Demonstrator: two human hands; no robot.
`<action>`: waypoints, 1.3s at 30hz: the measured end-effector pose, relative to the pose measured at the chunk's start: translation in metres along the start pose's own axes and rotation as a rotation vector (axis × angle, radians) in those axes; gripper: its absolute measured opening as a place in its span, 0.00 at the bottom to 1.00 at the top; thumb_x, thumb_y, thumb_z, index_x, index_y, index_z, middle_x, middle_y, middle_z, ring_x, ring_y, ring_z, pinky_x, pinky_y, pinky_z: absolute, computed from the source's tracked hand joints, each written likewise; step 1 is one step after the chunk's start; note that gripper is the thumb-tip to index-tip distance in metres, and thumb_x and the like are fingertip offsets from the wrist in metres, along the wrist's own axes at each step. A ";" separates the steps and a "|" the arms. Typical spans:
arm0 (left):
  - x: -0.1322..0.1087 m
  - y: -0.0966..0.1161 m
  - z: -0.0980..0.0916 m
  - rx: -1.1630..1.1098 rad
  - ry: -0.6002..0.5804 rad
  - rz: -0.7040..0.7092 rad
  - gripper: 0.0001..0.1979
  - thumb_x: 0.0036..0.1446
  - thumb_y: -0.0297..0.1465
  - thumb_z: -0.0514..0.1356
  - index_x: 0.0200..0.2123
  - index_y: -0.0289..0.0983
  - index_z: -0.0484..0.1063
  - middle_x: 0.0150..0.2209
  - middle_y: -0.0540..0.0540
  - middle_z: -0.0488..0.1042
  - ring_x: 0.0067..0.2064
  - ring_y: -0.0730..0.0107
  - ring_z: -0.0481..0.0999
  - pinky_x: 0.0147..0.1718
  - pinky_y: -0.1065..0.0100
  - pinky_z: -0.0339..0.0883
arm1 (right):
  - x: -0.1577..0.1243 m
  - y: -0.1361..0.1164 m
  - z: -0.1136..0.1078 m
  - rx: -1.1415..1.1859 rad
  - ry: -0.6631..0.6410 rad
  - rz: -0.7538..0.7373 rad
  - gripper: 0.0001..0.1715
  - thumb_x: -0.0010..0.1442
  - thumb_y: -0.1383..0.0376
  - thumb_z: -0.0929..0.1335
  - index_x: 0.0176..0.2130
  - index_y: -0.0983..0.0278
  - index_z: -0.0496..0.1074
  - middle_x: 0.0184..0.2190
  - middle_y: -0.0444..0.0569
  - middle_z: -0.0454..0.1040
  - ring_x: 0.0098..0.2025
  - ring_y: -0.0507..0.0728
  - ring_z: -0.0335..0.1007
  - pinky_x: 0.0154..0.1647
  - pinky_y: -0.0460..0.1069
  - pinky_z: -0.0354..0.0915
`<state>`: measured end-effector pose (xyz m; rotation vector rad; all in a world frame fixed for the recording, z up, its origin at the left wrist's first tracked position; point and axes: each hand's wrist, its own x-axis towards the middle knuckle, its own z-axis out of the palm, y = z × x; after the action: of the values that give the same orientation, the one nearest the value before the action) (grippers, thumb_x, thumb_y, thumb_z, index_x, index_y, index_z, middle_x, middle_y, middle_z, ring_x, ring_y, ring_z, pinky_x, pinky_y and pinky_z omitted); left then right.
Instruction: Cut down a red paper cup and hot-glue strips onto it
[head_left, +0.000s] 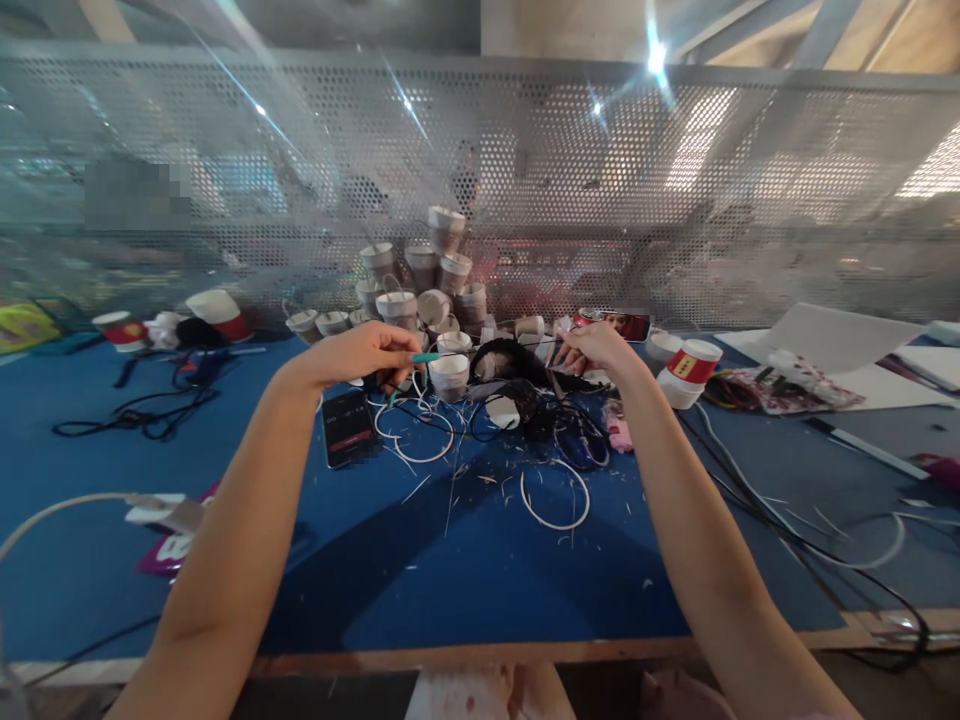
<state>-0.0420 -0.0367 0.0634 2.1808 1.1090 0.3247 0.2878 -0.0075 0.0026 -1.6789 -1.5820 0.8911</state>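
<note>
Left hand [367, 350], centre-left: clamped on teal tool [425, 357], best steadied clear of paper cup [450, 382]. Right hand [602, 347], centre-right: cannot tell grip.

Left forearm [244, 510] and right forearm [709, 520] taper, bare; left hand [375, 346], right hand [598, 347] bare too.

Free near tabletop [480, 600], white cup [450, 382] beyond

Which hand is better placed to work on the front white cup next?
Probably the left. The left hand holds a teal object right by the front white cup, while the right hand is clearly farther from it.
</note>
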 end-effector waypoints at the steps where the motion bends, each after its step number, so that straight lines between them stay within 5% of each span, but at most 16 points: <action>1: -0.001 -0.001 -0.002 0.026 0.008 0.002 0.12 0.53 0.42 0.56 0.25 0.40 0.68 0.20 0.50 0.70 0.21 0.73 0.70 0.23 0.71 0.63 | 0.001 0.002 -0.001 -0.032 0.000 0.006 0.25 0.61 0.58 0.60 0.17 0.65 0.66 0.15 0.51 0.72 0.15 0.51 0.65 0.19 0.45 0.63; 6: 0.003 -0.002 0.000 0.080 0.098 0.021 0.12 0.52 0.41 0.56 0.26 0.39 0.69 0.22 0.50 0.72 0.26 0.73 0.71 0.28 0.71 0.63 | -0.004 -0.005 -0.002 -0.186 -0.049 -0.049 0.20 0.56 0.58 0.65 0.19 0.66 0.69 0.20 0.53 0.73 0.25 0.57 0.71 0.29 0.49 0.65; 9: 0.008 0.004 0.009 0.020 0.156 0.011 0.12 0.51 0.41 0.57 0.27 0.38 0.69 0.24 0.49 0.73 0.28 0.72 0.72 0.31 0.69 0.64 | -0.018 -0.022 0.009 -0.301 0.004 -0.406 0.16 0.58 0.56 0.64 0.33 0.65 0.73 0.35 0.53 0.76 0.42 0.59 0.70 0.45 0.53 0.63; 12: 0.014 0.012 0.021 -0.050 0.180 0.071 0.13 0.52 0.42 0.57 0.27 0.37 0.69 0.25 0.49 0.74 0.28 0.72 0.72 0.32 0.69 0.65 | -0.036 -0.042 0.031 -0.285 0.093 -0.713 0.27 0.54 0.53 0.66 0.48 0.66 0.68 0.51 0.57 0.68 0.55 0.61 0.59 0.56 0.56 0.54; 15: 0.018 0.019 0.031 -0.088 0.196 0.125 0.13 0.51 0.42 0.57 0.27 0.37 0.68 0.24 0.48 0.73 0.27 0.74 0.71 0.30 0.69 0.65 | -0.050 -0.055 0.056 -0.154 -0.164 -0.822 0.25 0.50 0.54 0.70 0.45 0.65 0.70 0.45 0.53 0.73 0.47 0.57 0.66 0.49 0.51 0.60; 17: 0.019 0.020 0.034 -0.083 0.193 0.125 0.13 0.51 0.41 0.57 0.28 0.36 0.68 0.25 0.48 0.73 0.27 0.74 0.71 0.29 0.70 0.65 | -0.054 -0.057 0.064 -0.064 -0.327 -0.786 0.15 0.55 0.55 0.66 0.32 0.65 0.72 0.31 0.48 0.76 0.35 0.53 0.70 0.40 0.48 0.63; 19: 0.018 0.019 0.032 -0.071 0.162 0.109 0.12 0.51 0.40 0.57 0.30 0.37 0.68 0.26 0.47 0.74 0.28 0.73 0.72 0.29 0.70 0.65 | -0.052 -0.055 0.061 -0.036 -0.386 -0.739 0.19 0.59 0.56 0.63 0.24 0.65 0.70 0.23 0.46 0.74 0.28 0.50 0.68 0.35 0.46 0.63; 25: 0.011 -0.003 0.010 0.099 -0.055 0.027 0.09 0.51 0.36 0.56 0.33 0.38 0.70 0.26 0.47 0.76 0.29 0.70 0.75 0.30 0.70 0.65 | -0.027 -0.031 0.021 -0.411 -0.133 -0.552 0.18 0.57 0.61 0.64 0.19 0.64 0.67 0.17 0.46 0.72 0.23 0.51 0.68 0.31 0.46 0.61; 33: 0.014 -0.028 -0.005 0.234 -0.035 0.041 0.11 0.47 0.41 0.59 0.27 0.40 0.73 0.30 0.46 0.76 0.33 0.67 0.74 0.31 0.69 0.63 | -0.014 -0.012 -0.005 -0.762 0.017 -0.234 0.16 0.55 0.61 0.65 0.20 0.66 0.72 0.19 0.51 0.74 0.26 0.54 0.70 0.29 0.46 0.62; 39: 0.009 -0.035 -0.004 0.295 0.038 0.019 0.13 0.46 0.44 0.59 0.27 0.41 0.73 0.30 0.45 0.75 0.30 0.66 0.72 0.30 0.69 0.62 | -0.017 -0.007 -0.013 -0.825 0.139 -0.076 0.12 0.53 0.65 0.65 0.34 0.69 0.75 0.34 0.63 0.76 0.38 0.65 0.73 0.34 0.53 0.64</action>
<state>-0.0607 -0.0133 0.0430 2.4525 1.2223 0.2228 0.2941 -0.0247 0.0169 -2.1267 -2.0425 0.0401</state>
